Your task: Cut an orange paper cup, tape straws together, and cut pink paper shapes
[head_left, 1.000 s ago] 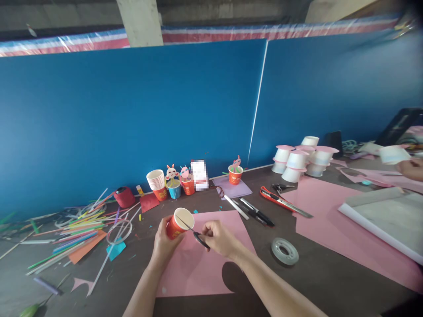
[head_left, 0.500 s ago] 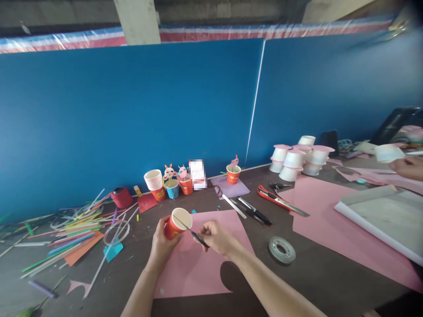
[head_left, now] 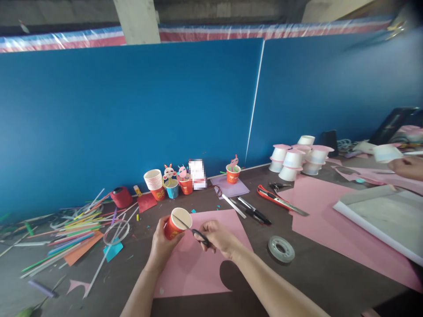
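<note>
Since a moment ago, the right hand (head_left: 216, 235) is showing more of the scissors' (head_left: 191, 229) black handles, fingers closed around them. Its blades are lying across the mouth of the cup (head_left: 176, 223), which the left hand (head_left: 161, 244) is gripping, tilted, above the pink sheet (head_left: 201, 273)'s far-left corner. Right of the sheet, a tape roll (head_left: 281, 249) is lying.

Your hands are working over the pink sheet (head_left: 201, 268), which is lying flat under them and blocking nothing. Left side is crowding up: the straw pile (head_left: 66, 237) and clear ring (head_left: 116, 232) are sitting near your left hand (head_left: 161, 246). Right of your right hand (head_left: 216, 235), the tape roll (head_left: 281, 248) is lying near, with bare tabletop (head_left: 317, 281) running behind it. Ahead, the cup row (head_left: 172, 185), pens (head_left: 253, 211) and box cutter (head_left: 276, 200) are standing between you and the blue wall (head_left: 132, 114).
</note>
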`<state>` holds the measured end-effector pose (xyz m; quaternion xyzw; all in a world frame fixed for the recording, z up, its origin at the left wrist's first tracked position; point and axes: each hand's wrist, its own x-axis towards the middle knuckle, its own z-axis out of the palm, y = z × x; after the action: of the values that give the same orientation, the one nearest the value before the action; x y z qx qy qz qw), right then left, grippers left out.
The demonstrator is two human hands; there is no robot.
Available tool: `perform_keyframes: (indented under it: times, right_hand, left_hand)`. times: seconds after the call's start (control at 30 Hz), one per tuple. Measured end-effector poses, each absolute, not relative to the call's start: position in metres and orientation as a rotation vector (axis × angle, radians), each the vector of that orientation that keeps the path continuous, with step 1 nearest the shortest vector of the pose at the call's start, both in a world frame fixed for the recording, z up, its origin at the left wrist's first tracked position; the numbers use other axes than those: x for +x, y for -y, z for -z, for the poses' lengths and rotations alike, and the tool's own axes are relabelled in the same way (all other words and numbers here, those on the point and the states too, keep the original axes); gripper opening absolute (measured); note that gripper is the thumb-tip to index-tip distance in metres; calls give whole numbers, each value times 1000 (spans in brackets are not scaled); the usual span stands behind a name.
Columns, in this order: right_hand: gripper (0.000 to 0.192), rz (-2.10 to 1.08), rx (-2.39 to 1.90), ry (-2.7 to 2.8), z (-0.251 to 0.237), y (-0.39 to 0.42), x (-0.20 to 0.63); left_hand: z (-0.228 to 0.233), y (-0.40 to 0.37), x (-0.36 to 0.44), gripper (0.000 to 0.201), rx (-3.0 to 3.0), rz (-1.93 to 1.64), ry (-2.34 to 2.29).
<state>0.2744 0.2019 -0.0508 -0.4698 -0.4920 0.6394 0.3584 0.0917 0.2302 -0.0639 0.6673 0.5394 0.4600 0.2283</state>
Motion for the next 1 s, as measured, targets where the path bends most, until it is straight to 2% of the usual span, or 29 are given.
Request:
perform_keyframes:
  times: [0.1, 0.17, 0.33, 0.43, 0.67, 0.73, 0.9, 1.0]
  right_hand:
    - [27, -1339, -1280, 1400, 56, -200, 270]
    - [27, -1333, -1292, 1381, 56, -200, 269]
    - [24, -1885, -1109, 1098, 51, -205, 275]
    - [25, -2002, -1012, 1010, 49, -205, 276]
    - [23, -1442, -1259, 1345, 53, -200, 271]
    - [23, -1526, -1238, 1299, 52, -200, 271]
    - [24, -2011, -1021, 991, 47, -204, 276]
    - [21, -1951, -1048, 1041, 46, -203, 276]
  left_hand:
    - [66, -231, 90, 45, 1842, -1259, -1501]
    - [66, -231, 90, 45, 1840, -1261, -1501]
    - [64, -231, 91, 47, 1824, -1260, -1486]
    - [63, -231, 92, 48, 1815, -1280, -1478]
    - [64, -230, 91, 45, 1811, -1281, -1503]
    - [63, -229, 92, 45, 1807, -1275, -1494]
    - [62, -229, 93, 48, 1796, -1303, -1429]
    - [63, -230, 93, 48, 1799, -1296, -1421]
